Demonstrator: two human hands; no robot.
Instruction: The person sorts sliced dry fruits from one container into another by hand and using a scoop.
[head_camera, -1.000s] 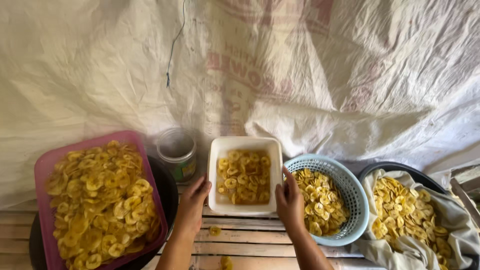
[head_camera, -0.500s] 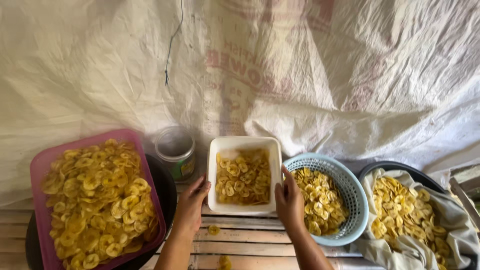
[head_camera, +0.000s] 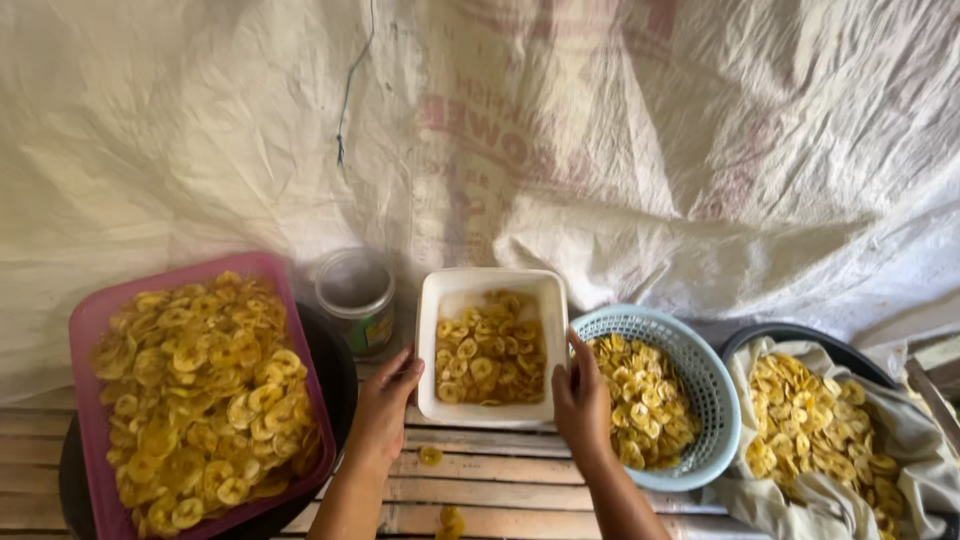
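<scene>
A white rectangular plastic tub (head_camera: 491, 345), partly filled with yellow banana chip slices (head_camera: 489, 349), stands near the middle of the slatted wooden desk (head_camera: 500, 480), close to its back edge where the pale woven sacking (head_camera: 600, 150) hangs down. The left hand (head_camera: 385, 405) clasps the tub's left wall, thumb over the rim and fingers curled against the outside. The right hand (head_camera: 580, 400) grips the right wall the same way, thumb on the rim.

Just beside the tub on the right, a light blue round plastic basket (head_camera: 700, 400) holds more chips, and its rim lies just behind the right hand. Further right, a dark round basin lined with beige cloth (head_camera: 900, 440) carries another heap of chips at the desk's right end. To the left, a pink rectangular plastic tray (head_camera: 90, 330) heaped with chips rests on a dark round pan (head_camera: 335, 365) near the left edge. Between the tray and the tub, a small round jar with a clear lid (head_camera: 356, 297) stands at the back edge, just beyond the left hand. Two loose chips (head_camera: 431, 456) lie on the slats by the front edge, between the forearms.
</scene>
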